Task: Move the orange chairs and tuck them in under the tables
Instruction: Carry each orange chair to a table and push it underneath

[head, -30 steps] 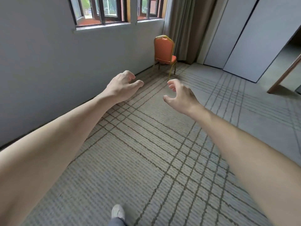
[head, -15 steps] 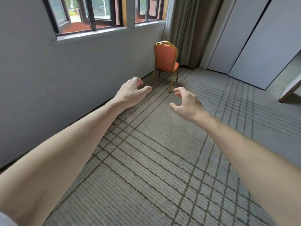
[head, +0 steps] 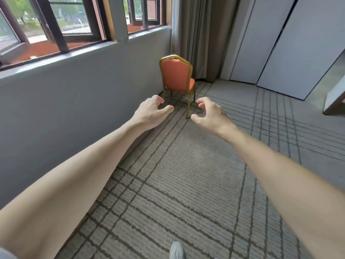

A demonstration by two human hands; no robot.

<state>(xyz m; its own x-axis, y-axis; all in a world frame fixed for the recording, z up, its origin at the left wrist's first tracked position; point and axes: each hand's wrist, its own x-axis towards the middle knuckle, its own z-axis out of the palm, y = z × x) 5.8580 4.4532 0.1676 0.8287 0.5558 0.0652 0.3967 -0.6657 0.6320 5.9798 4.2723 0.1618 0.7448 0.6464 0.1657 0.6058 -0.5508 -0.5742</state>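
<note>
Closer now than half a second ago, the orange padded chair with a gold metal frame [head: 176,75] fills more of the view, and a grey shoe [head: 177,251] has come in at the bottom edge. Both bare arms reach forward over the beige carpet with dark grid lines [head: 186,174]. The left hand [head: 151,114] and the right hand [head: 211,114] are spread wide with curled fingers, holding nothing, well short of the chair. It stands upright in the corner, its back toward the camera, just beside the grey wall [head: 74,101] under dark-framed windows [head: 61,25] and in front of a brown curtain [head: 201,34]. Pale sliding panels [head: 280,43] line the right side, and a wooden-edged table leg [head: 334,101] leans in at the far right. Open carpet lies between hands and chair.
</note>
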